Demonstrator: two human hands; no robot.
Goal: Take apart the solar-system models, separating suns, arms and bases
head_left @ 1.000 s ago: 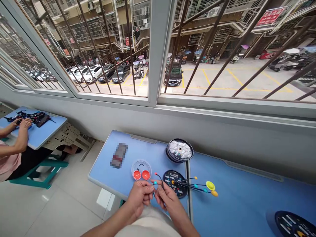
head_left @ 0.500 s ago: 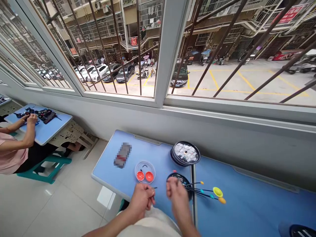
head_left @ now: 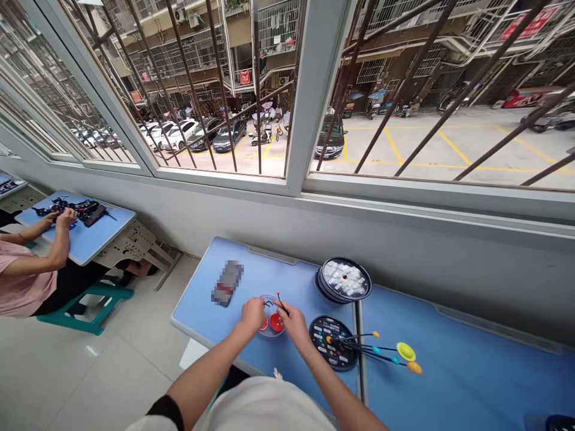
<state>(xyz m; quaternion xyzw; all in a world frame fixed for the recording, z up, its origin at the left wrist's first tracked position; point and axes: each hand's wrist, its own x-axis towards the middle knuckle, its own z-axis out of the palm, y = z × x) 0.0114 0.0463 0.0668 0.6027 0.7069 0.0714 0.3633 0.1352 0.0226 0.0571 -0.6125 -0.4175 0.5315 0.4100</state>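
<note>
My left hand (head_left: 251, 313) and my right hand (head_left: 293, 318) reach over a small clear dish (head_left: 271, 323) with red pieces on the blue table (head_left: 449, 371). My right hand pinches a thin black rod (head_left: 281, 301) with a red tip, held up above the dish. My left hand is closed at the dish's left rim; what it holds I cannot make out. To the right lies a black round disc (head_left: 332, 348) with thin rods ending in coloured balls (head_left: 395, 356).
A stack of black round lids (head_left: 343, 279) stands behind the disc, with an upright grey pole (head_left: 359, 347) beside it. A blurred small object (head_left: 227, 283) lies at the table's far left. Another person (head_left: 27, 269) works at a second blue table (head_left: 85, 236) on the left.
Both hands moved forward from the table's near edge to the clear dish. The right hand now holds the red-tipped rod above the dish. The view shifted slightly.
</note>
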